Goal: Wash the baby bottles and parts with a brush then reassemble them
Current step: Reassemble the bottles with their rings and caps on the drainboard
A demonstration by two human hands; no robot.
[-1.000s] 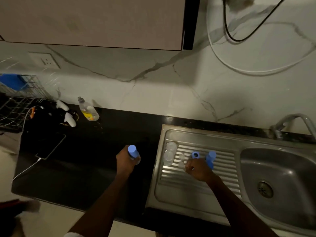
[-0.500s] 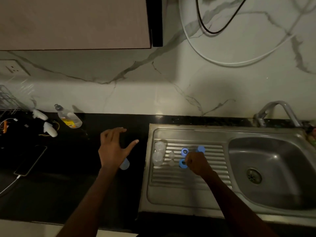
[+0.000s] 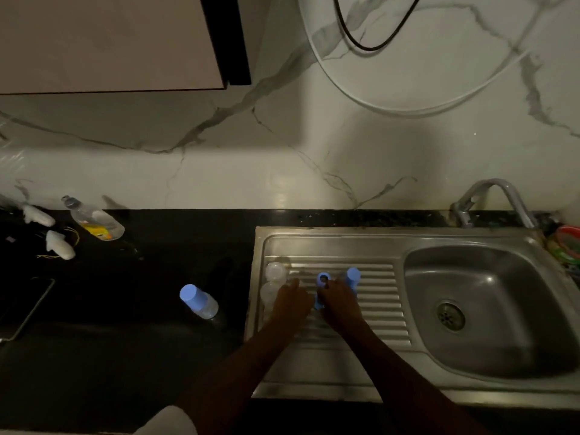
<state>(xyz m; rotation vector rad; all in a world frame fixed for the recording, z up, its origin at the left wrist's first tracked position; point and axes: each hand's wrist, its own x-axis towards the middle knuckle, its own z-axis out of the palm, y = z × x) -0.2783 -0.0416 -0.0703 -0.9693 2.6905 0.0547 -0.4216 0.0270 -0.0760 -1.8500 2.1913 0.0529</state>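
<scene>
Left hand point(image 3: 290, 304): over the ribbed drainboard point(image 3: 379, 296), fingers bent down toward the parts; whether it grips anything cannot be told.
Right hand point(image 3: 337, 301): just beside the left, fingertips pinching a blue ring point(image 3: 322, 278); a second blue piece point(image 3: 317, 304) shows between the two hands.
Capped bottle point(image 3: 198, 301): stands alone on the black counter point(image 3: 141, 340), left of the drainboard, blue cap on, apart from both hands.
Clear parts point(image 3: 273, 282): two pale round pieces at the drainboard's left edge, just beside the left hand.
Blue cap point(image 3: 353, 276): on the drainboard behind the right hand.
Basin point(image 3: 489, 309): right of the drainboard, drain at centre.
Phone point(image 3: 25, 304): flat at the counter's left edge.
Soap bottle point(image 3: 94, 218): far left, by the marble wall.
Tap point(image 3: 492, 199): behind the basin.
</scene>
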